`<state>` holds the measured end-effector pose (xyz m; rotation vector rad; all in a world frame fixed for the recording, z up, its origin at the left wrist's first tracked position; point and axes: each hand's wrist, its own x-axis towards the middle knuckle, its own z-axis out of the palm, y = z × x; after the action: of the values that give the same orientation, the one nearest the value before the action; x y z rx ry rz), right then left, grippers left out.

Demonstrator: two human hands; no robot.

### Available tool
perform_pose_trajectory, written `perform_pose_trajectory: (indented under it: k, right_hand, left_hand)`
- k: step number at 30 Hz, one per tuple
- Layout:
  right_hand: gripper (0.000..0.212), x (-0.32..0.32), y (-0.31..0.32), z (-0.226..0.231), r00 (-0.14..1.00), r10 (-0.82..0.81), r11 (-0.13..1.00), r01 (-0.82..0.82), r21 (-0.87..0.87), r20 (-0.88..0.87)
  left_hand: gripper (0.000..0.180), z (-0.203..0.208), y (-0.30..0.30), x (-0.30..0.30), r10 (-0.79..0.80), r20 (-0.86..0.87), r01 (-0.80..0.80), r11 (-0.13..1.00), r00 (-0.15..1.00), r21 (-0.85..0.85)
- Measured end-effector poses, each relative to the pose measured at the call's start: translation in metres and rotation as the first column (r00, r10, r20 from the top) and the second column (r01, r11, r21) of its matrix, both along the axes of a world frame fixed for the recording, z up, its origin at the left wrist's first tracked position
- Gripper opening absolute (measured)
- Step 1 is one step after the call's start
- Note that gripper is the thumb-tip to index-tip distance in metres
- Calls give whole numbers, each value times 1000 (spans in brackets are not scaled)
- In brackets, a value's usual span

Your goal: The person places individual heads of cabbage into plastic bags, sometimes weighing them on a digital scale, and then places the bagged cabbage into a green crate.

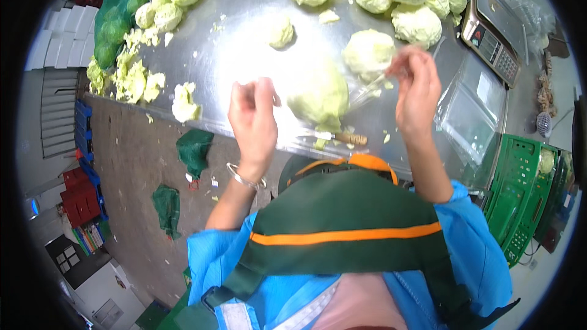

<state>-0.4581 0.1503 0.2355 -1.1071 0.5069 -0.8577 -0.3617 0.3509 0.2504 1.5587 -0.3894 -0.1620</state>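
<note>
A pale green cabbage lies near the table's front edge, with clear plastic film stretched from its right side. My right hand pinches the end of that film, fingers closed. On the cabbage's other side my left hand is raised, thumb and fingers drawn together; anything between them is too blurred to make out. A knife with a wooden handle rests just in front of the cabbage. Behind the film sits another cabbage, close to my right fingertips. A smaller one stands farther back.
Cabbages are heaped at the back right, beside a digital scale. Flat clear plastic bags lie on the right. Loose leaves and a green net sack occupy the left edge. Green crates stand at right; net bags lie on the floor.
</note>
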Motion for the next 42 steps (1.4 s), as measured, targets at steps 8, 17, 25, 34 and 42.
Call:
perform_pose_trajectory:
  k: [8,17,25,34,42]
  right_hand:
    - [14,-2,1,-46,975,-204,961,181,-211,-90]
    - [18,-72,18,-80,520,471,882,-256,396,-713]
    - [33,-46,31,-62,-3,628,401,-856,327,-778]
    - [79,-54,33,-81,509,710,567,-823,-34,-486]
    - [79,-189,-70,30,970,-243,846,229,-482,34]
  left_hand:
    - [12,-25,-11,3,-20,138,24,999,990,-29]
    - [27,-28,28,-6,60,-917,142,982,394,126]
    - [26,-64,56,35,-26,-977,555,826,212,98]
    - [58,-48,-36,27,-324,-946,416,856,-29,-306]
    - [45,140,-125,-53,-961,-137,966,221,240,136]
